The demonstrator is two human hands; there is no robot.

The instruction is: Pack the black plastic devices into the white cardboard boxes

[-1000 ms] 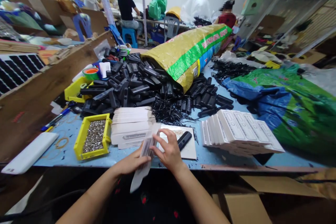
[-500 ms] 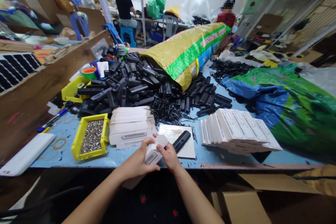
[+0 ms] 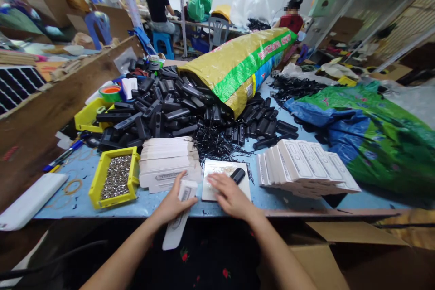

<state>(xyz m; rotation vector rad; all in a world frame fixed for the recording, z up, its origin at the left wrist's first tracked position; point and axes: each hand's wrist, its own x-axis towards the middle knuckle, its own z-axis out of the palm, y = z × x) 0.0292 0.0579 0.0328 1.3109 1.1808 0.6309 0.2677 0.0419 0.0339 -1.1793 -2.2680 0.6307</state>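
Observation:
A narrow white printed box is gripped in my left hand at the table's front edge, its lower end tilted down over the edge. My right hand reaches over a white square board, fingers spread, close to a black plastic piece that lies there partly hidden by the hand. Behind my left hand sits a stack of flat white boxes. To its left stands a yellow bin of small metal parts. More printed white boxes are piled on the right.
A heap of black plastic pieces and thin black strips lies behind the stack. A yellow-green sack spans the back. Green and blue sheeting covers the right. Open cardboard is below the table. Three people are farther back.
My right hand has let go of the white box and moved right over the board, its fingers spreading. My left hand has shifted left and down with the box. The view has shifted slightly.

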